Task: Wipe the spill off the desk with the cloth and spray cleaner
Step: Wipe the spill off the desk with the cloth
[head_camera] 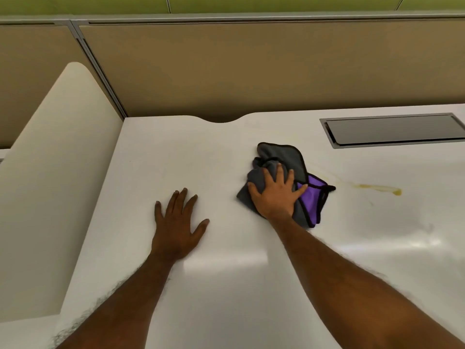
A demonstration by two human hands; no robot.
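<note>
While the left hand (177, 222) lies flat on the white tabletop (226, 285), fingers straight and spread, holding nothing, the right hand (274, 195) is down on the cloth (284, 153); palm on top, fingers fanned wide, fingertips pressing into the bunched folds rather than closing round them.

The cloth sits about mid-tabletop, to the right of the left hand and clear of it; it is a crumpled heap, grey on one face and purple on the other, with dark edging; a grey flap pokes out beyond the fingertips, and a purple corner sticks out from under the little finger, pointing right.

And there is the spill (380, 188); a thin yellowish streak on the tabletop to the right of the cloth, ending in a darker blob at its far right end; its faint left tail comes close to that purple corner (whether the two touch, I cannot tell).

Beyond the spill, a dark hatch (395, 129) in a metal frame is set into the tabletop; a tan partition (251, 66) runs along the back; a white divider (50, 185) stands at the left edge.
</note>
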